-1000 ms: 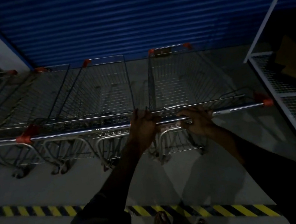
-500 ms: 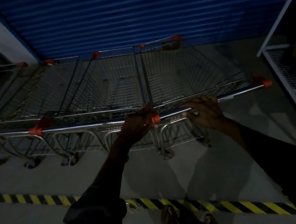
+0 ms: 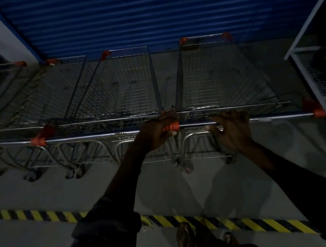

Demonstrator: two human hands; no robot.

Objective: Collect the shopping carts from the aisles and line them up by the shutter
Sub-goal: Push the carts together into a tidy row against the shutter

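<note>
Dim bay, blue roller shutter (image 3: 163, 9) behind. Carts ranked facing it; rightmost cart (image 3: 214, 79) slotted beside neighbour cart (image 3: 132, 86). Left hand (image 3: 155, 132) grips orange end cap (image 3: 174, 126); right hand (image 3: 231, 131) rests loose-fingered on handle bar (image 3: 281, 117). Likely final nudge; aisles unseen.

Dim frame. Carts (image 3: 132, 86) sit in a row, noses at the blue shutter (image 3: 143, 12). Left hand (image 3: 157, 133) wraps the orange cap (image 3: 172, 126) at the left end of the handle (image 3: 285, 116) of the rightmost cart (image 3: 214, 79). Right hand (image 3: 231, 131) lies on that handle with fingers splayed; looks like resting, not gripping. White rack (image 3: 301, 50) just to the right. Striped tape (image 3: 45, 214) on the floor near the feet.
</note>
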